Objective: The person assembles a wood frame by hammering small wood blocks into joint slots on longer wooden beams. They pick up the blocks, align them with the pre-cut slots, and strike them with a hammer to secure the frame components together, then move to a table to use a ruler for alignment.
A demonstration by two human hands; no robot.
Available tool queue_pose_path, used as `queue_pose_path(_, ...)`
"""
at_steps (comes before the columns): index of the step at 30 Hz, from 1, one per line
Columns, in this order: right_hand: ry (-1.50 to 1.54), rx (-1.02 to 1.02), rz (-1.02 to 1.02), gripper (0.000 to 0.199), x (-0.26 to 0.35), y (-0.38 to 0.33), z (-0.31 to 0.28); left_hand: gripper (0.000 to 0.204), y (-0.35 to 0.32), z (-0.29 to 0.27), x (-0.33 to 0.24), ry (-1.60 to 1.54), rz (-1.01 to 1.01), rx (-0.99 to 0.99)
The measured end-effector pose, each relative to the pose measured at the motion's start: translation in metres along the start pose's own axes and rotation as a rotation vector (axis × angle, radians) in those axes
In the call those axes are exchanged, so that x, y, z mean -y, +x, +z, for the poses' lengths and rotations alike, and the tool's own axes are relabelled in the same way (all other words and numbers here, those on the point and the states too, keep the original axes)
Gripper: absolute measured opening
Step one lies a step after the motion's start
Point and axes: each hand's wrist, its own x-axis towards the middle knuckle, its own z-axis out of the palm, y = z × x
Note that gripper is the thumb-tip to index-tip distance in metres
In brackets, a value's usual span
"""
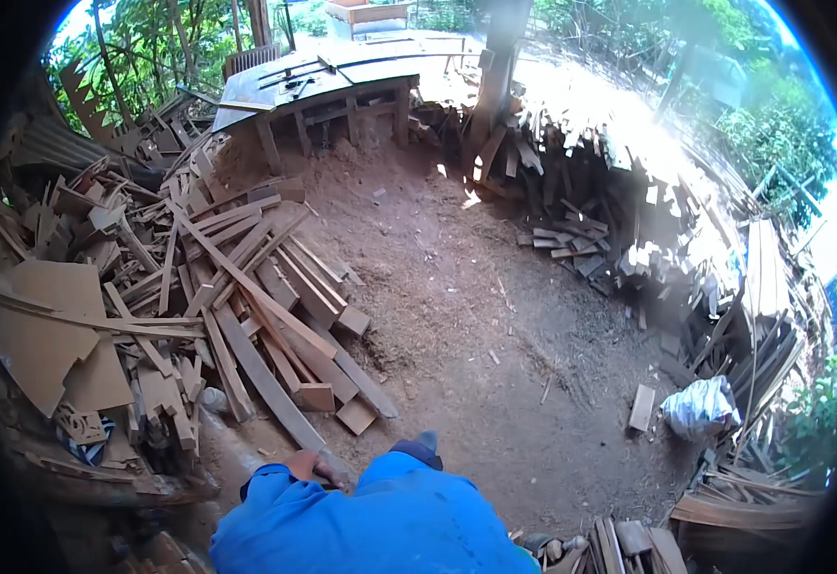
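Note:
My left hand (321,469) reaches out of a blue sleeve (270,485) near the lower edge, with its fingers curled at the near end of a long grey-brown wooden plank (267,381). The plank slants away to the upper left, over the dirt and along the edge of a heap of boards. Just right of it lie thicker brown boards (328,371) with their cut ends toward me. My right hand does not show; the blue shirt covers that side. A small dark and grey shape (423,448) pokes out beyond the shirt, too unclear to name.
Tangled scrap wood (103,230) and broken tan sheets (41,325) fill the left. A low table (342,81) and a post (497,86) stand at the back. To the right are woodpiles (581,234), a whitish sack (701,408) and a short board (641,408) on the dirt floor (514,430).

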Motion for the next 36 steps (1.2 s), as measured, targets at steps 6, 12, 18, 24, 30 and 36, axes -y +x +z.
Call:
queue_pose_path(6, -0.271, 0.135, -0.09, 0.05, 0.236, 0.092, 0.241, 0.105, -0.003, -0.282, -0.125, -0.066, 0.373, -0.078)
queue_pose_path(12, -0.361, 0.342, -0.199, 0.048, 0.511, 0.189, 0.583, 0.087, -0.083, -0.522, -0.245, -0.779, 0.577, -0.157)
queue_pose_path(18, -0.297, 0.52, -0.216, 0.048, 0.704, 0.139, 0.911, 0.081, -0.103, -0.665, -0.239, -0.762, 0.369, -0.383)
queue_pose_path(24, -0.173, 0.976, -0.096, 0.046, 0.845, 0.032, 1.215, 0.088, -0.142, -0.855, -0.256, -1.307, 0.572, -0.687)
queue_pose_path(30, -0.124, 1.154, 0.132, 0.033, 0.861, -0.106, 1.468, 0.094, -0.146, -1.116, -0.25, -1.344, 0.704, -1.025)
queue_pose_path(36, -0.205, 1.099, -0.04, 0.031, 0.909, -0.17, 1.702, 0.11, -0.136, -1.398, -0.229, -1.221, 0.505, -1.17)
